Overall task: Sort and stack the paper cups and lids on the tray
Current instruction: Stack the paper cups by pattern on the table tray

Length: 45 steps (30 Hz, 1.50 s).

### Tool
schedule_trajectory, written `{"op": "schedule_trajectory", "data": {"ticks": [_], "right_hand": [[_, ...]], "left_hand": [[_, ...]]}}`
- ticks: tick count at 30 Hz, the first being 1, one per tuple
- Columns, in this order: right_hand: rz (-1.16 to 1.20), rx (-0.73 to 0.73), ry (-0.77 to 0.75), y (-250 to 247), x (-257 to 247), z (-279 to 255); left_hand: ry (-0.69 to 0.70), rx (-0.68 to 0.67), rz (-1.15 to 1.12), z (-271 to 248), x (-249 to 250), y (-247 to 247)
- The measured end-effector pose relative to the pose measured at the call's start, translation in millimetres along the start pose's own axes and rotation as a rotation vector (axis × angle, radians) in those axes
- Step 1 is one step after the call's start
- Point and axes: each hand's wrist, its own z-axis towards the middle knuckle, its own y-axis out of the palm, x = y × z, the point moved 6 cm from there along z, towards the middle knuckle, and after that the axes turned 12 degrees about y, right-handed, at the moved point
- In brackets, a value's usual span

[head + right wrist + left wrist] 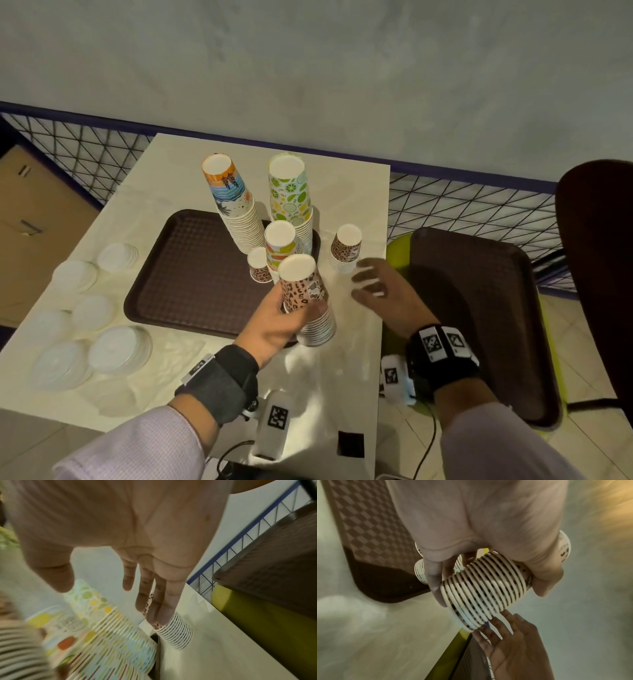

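Note:
My left hand (291,315) grips a tall stack of upside-down leopard-print cups (305,294) at the brown tray's (191,274) near right corner; in the left wrist view my fingers (435,582) curl round its ribbed rims (481,592). My right hand (373,284) hovers open just right of it, fingers spread, near a short leopard stack (346,248) on the table. On the tray stand a beach-print stack (233,202), a lime-print stack (291,192), a fruit-print stack (281,245) and a small leopard stack (258,265). In the right wrist view the open fingers (154,601) point at the short leopard stack (175,630).
Several piles of clear lids (120,349) lie on the white table (356,377) left of the tray. A second brown tray (479,308) rests on a green stool at the right, beside a dark chair (599,257). A wire fence (462,205) runs behind.

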Motion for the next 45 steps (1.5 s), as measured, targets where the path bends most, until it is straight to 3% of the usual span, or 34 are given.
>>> {"op": "schedule_trajectory", "data": {"ticks": [6,11,19,28,32,38,45], "right_hand": [[-0.058,0.353,0.054,-14,9,78],[-0.040,0.372,0.133,7,18,123],[0.001,0.398,0.195,33,33,149],[-0.128,0.453,0.117,40,17,140],[-0.067,0.522,0.109,31,16,125],[0.114,0.639,0.116,27,36,76],[0.218,0.544,0.038,68,40,1]], "left_hand": [[-0.049,0.054,0.075,-11,-3,-31],[-0.035,0.117,0.137,-19,-1,-52],[-0.011,0.202,0.148,-25,10,-78],[0.024,0.302,0.124,-17,19,-101],[0.053,0.352,0.077,-6,18,-117],[0.050,0.369,0.012,31,13,-140],[0.110,0.402,0.219,68,5,-157]]}}
